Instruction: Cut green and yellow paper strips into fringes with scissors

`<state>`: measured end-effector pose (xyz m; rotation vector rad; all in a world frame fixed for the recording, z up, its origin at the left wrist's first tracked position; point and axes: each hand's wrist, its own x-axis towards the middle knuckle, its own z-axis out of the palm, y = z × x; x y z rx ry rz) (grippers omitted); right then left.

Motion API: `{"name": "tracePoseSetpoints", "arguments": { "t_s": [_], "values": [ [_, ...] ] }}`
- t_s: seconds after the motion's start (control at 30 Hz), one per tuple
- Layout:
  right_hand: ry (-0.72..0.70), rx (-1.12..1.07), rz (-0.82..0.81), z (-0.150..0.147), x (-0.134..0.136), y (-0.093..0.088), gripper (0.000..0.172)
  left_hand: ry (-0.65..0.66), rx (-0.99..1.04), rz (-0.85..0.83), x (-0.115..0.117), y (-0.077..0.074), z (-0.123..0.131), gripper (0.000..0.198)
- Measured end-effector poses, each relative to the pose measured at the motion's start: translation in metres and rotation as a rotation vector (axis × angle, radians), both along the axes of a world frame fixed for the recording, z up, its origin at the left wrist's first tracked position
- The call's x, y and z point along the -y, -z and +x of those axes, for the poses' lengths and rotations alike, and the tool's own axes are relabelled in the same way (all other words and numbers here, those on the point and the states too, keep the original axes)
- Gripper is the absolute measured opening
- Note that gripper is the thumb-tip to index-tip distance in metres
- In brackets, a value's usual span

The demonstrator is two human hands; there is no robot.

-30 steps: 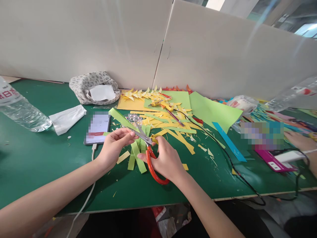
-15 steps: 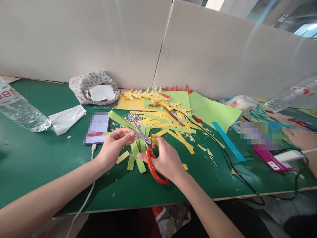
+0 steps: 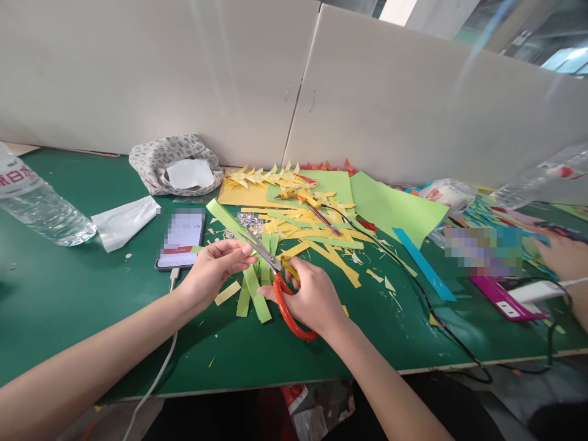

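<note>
My left hand [image 3: 219, 264] pinches a light green paper strip [image 3: 223, 215], which slants up and away from the fingers. In my right hand [image 3: 309, 291] is a pair of scissors [image 3: 294, 321] with red-orange handles. Its blades point up and left, lying at the strip close to my left fingertips; they look nearly closed. Something yellow shows at my right fingers, by the scissors' pivot. Below the blades, several cut green strips [image 3: 255, 295] lie on the table. Behind them is a pile of yellow paper strips [image 3: 298, 225].
A phone [image 3: 181, 239] on a white cable lies left, near a water bottle [image 3: 46, 202]. A yellow glue gun [image 3: 301, 196] trails a black cord. Green paper sheets [image 3: 395, 205] and a blue strip [image 3: 422, 263] lie right. Another person's hand [image 3: 565, 254] is at the far right.
The scissor blades have drawn closer together at the green strip. Both hands stay nearly in place, and the strip's far end has shifted slightly up and right.
</note>
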<state>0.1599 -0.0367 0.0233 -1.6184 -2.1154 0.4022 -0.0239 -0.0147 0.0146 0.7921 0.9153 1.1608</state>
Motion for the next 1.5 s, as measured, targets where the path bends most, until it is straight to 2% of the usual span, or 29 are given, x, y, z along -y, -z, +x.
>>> {"name": "tracePoseSetpoints", "arguments": {
  "t_s": [0.5,0.97,1.5],
  "values": [
    [-0.034,-0.054,0.07,0.0016,-0.0028,0.0102,0.042,0.079,0.08,-0.034,-0.0043,0.0047,-0.0032,0.01],
    [-0.02,0.078,0.078,0.0007,0.0002,0.0017,0.039,0.123,0.005,-0.035,0.0004,0.0023,-0.0008,0.011],
    [-0.007,0.073,0.081,0.0022,0.0006,0.003,0.042,0.151,-0.017,-0.053,0.0006,0.0023,-0.0006,0.01]
  ]
}}
